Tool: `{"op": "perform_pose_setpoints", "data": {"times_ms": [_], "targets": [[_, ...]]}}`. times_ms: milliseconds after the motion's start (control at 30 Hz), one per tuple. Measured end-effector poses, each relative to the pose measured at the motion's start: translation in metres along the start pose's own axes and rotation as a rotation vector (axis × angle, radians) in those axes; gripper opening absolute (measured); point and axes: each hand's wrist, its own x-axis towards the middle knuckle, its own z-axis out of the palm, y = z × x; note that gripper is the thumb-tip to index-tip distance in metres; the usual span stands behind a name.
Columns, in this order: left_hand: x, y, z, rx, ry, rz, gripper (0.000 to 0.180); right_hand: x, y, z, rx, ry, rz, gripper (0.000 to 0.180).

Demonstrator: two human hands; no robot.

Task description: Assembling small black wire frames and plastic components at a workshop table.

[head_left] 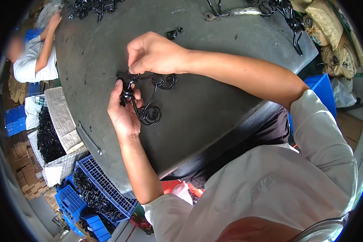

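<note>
Metalwork (128, 93), black, curled: our left hand (126, 116) grips it, our right hand (157, 53) pinches at its edge, likely fitting; steadiness needed next.

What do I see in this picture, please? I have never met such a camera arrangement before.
There is no machine here, only a person's two bare hands. One wide fisheye camera, worn on the head, looks down at them; its lens bends straight edges. The left hand holds a black curled piece over the dark table. The right hand has its fingertips pinched together at the piece's upper end; whether they grip something small is hidden. Also on the table lie a wrench, small black parts and a dark pile at the far edge. Another person is at the left.
</note>
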Motion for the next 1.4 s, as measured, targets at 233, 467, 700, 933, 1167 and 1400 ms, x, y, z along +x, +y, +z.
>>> {"op": "perform_pose_setpoints", "data": {"times_ms": [233, 467, 700, 933, 1167, 1400], "targets": [[0.001, 0.011, -0.011, 0.098, -0.086, -0.041, 0.037, -0.006, -0.007, 0.005, -0.215, 0.043, -0.154, 0.013], [-0.006, 0.023, -0.016, 0.204, -0.128, -0.094, 0.048, -0.002, 0.004, 0.006, 0.021, 0.033, 0.024, 0.01], [-0.016, 0.039, -0.028, 0.487, -0.147, -0.033, 0.044, -0.003, 0.003, 0.01, -0.052, 0.058, -0.072, 0.01], [-0.015, 0.037, -0.033, 0.419, -0.165, -0.118, 0.024, -0.006, 0.001, 0.013, -0.107, 0.056, -0.147, 0.01], [-0.008, 0.028, -0.029, 0.39, -0.153, -0.091, 0.021, -0.006, -0.004, 0.012, -0.115, -0.033, -0.211, 0.01], [-0.012, 0.029, -0.025, 0.463, -0.085, -0.065, 0.021, 0.0, 0.001, 0.006, -0.121, -0.115, -0.161, 0.011]]}}
